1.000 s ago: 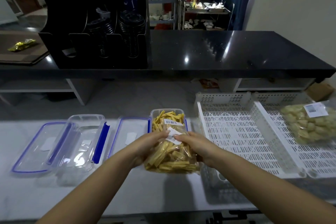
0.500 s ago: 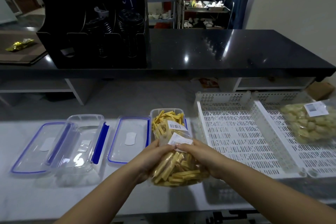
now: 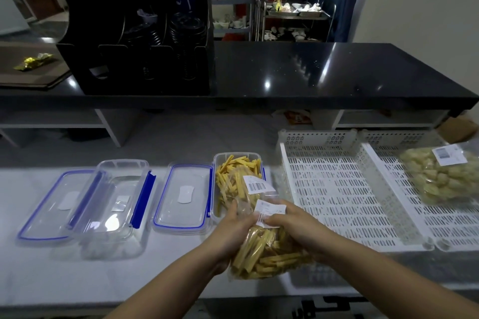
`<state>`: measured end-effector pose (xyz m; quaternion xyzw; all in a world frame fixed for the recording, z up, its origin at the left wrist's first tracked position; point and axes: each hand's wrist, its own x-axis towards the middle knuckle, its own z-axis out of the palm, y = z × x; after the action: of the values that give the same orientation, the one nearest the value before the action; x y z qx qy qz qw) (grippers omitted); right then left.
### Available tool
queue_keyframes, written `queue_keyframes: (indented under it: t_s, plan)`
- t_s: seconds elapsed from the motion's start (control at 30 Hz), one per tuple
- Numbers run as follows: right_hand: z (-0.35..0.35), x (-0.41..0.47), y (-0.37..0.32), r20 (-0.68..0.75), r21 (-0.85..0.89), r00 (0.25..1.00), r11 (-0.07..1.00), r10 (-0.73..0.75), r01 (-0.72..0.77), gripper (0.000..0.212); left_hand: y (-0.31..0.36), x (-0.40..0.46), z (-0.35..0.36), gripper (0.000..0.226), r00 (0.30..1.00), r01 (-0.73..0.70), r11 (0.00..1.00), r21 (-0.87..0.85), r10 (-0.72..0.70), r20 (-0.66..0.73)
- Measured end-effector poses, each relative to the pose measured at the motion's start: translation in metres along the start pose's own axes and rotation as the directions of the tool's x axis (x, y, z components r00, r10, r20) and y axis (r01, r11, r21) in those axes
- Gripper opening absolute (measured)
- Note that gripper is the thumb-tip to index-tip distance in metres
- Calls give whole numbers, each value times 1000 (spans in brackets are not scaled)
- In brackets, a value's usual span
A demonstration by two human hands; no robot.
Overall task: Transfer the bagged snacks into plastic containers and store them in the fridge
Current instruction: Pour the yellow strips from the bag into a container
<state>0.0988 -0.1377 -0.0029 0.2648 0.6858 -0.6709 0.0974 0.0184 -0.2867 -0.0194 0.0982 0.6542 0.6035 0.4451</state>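
- Yellow snack sticks are what I am working on: my left hand (image 3: 233, 230) and my right hand (image 3: 295, 228) both hold the clear bag of sticks (image 3: 264, 254), low in the middle of the frame.
- Both hands have fingers curled round the bag. The left holds its left side and the right holds its right side near the white label (image 3: 268, 212).
- I think I am in the pouring step. The open end of the bag points up the frame, into the container with sticks (image 3: 238, 176) just above my hands.
- That container looks about half full at its far end, and the bag looks well filled, so I judge this job is not done.
- Next I would need to tip the bag more and shake it softly, keeping its mouth over the container so no sticks fall on the worktop (image 3: 77, 274).
- Just left of the container lies its blue-rimmed lid (image 3: 184, 199), touching or nearly touching it. I cannot tell which.
- Further left sit an empty container (image 3: 116, 204) and a second lid (image 3: 54, 207).
- To the right is a white basket (image 3: 337, 189), and at the right edge of the frame another bag of pale snacks (image 3: 440, 179) lies in a second basket. That one comes later, I guess.
- Nothing blocks the pour. I see no fridge.
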Motion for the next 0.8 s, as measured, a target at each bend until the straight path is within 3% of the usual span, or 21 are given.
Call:
queue_keyframes:
  t_s: [0.07,0.47,0.8]
  plan:
    - [-1,-8,-2,19,-14,1000,1000,-19,19,35,-1,-4,5,55,1000,-23,1000,18,23,0]
    - [-21,-31,1,2,-4,996,996,-89,89,36,3,-19,34,43,991,-128,990,57,129,-21]
    - [-40,-41,-4,23,-29,992,992,-124,125,34,7,-22,58,49,982,-173,984,34,175,-76]
